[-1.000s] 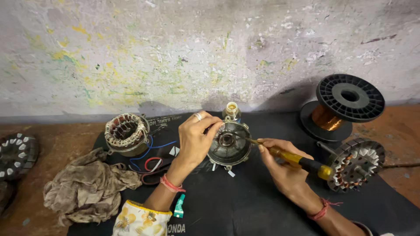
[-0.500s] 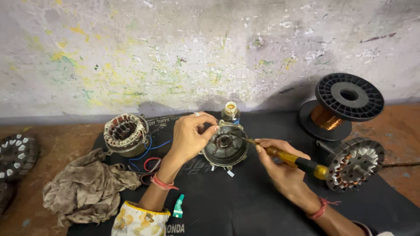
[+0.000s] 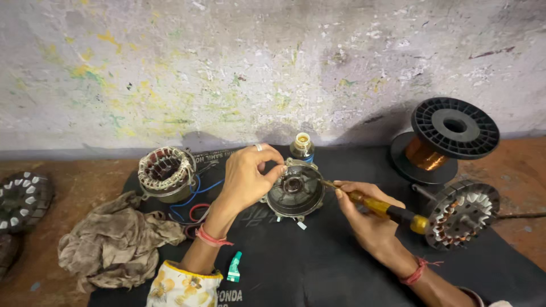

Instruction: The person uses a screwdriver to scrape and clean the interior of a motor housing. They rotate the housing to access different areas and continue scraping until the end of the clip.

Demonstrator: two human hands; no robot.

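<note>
Motor cover [image 3: 296,192]: round, dark grey metal, hub at centre.

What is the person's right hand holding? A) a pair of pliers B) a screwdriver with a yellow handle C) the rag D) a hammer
B: the right hand grips a screwdriver with a yellow and black handle, its tip reaching the round metal motor cover that the left hand steadies; the rag lies untouched to the left.
</note>
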